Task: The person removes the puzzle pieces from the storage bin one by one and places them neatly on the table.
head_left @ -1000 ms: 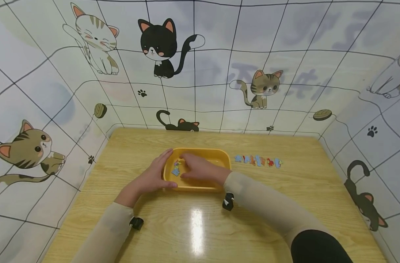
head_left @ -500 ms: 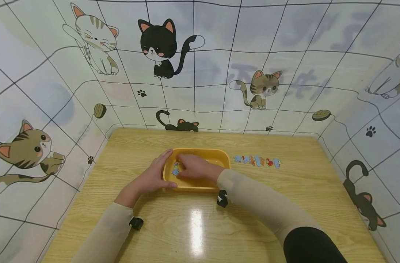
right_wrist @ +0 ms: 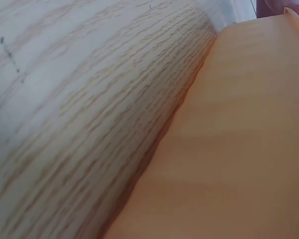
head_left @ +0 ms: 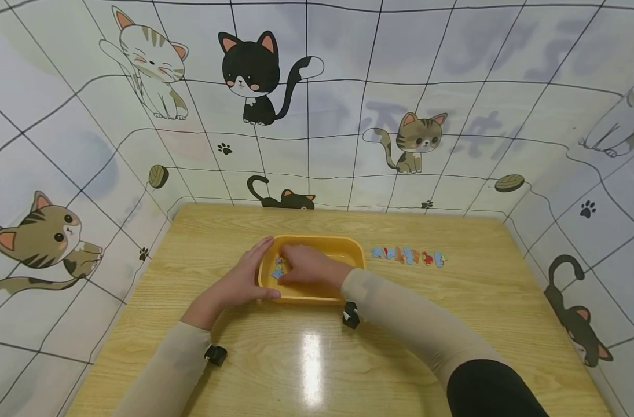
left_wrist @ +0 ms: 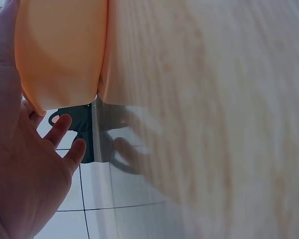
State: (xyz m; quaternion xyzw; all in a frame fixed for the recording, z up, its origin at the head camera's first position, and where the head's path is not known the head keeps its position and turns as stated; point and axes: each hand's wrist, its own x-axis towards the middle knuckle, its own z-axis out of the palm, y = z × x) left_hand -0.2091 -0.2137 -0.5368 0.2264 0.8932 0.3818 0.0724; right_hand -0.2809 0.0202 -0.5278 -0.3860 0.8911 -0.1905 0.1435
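Note:
A shallow yellow tray sits on the wooden table. My left hand grips its left end, thumb along the front rim and fingers at the back corner. In the left wrist view, two fingers of the left hand stick out past the tray's wall. My right hand reaches down inside the tray, thumb and index finger apart beside a few small blue puzzle pieces at the left end. In the right wrist view, the tray's outer side fills the right part and hides the right fingers.
Several small, flat puzzle pieces, blue, orange and red, lie in a row on the table right of the tray. Cloth walls printed with cats and grid lines stand behind and on both sides.
My right hand has moved slightly left inside the tray, its fingertips now closer to the blue pieces. My left hand and the row of pieces have stayed put.

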